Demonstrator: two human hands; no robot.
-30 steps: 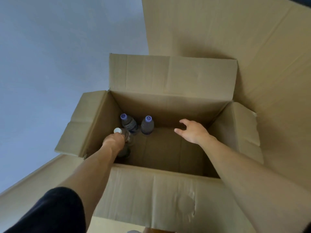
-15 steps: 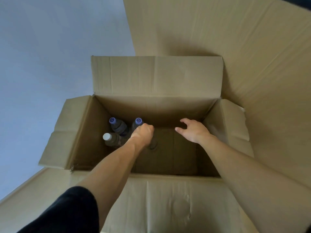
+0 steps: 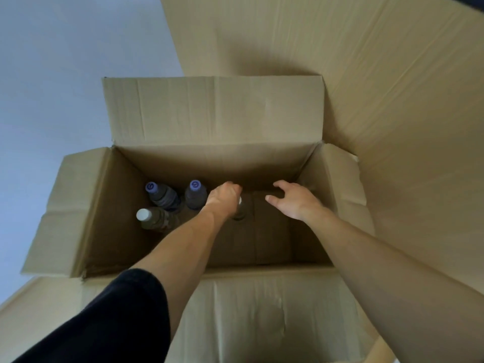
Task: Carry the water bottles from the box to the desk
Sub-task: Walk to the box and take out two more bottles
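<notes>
Head view: left hand [image 3: 224,199] grips bottle [image 3: 239,212] in box [image 3: 214,163].

Large cardboard sheet [image 3: 379,87], perhaps leaning; pale wall [image 3: 65,74].

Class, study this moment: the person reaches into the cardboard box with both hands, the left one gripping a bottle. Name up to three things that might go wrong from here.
1. The left hand grips the held bottle only near its top; it might slip on lifting.
2. The left forearm passes close to the purple-capped bottles and the white-capped bottle; pulling back could topple them.
3. The box is deep, so the bottle may catch a wall or flap.
</notes>
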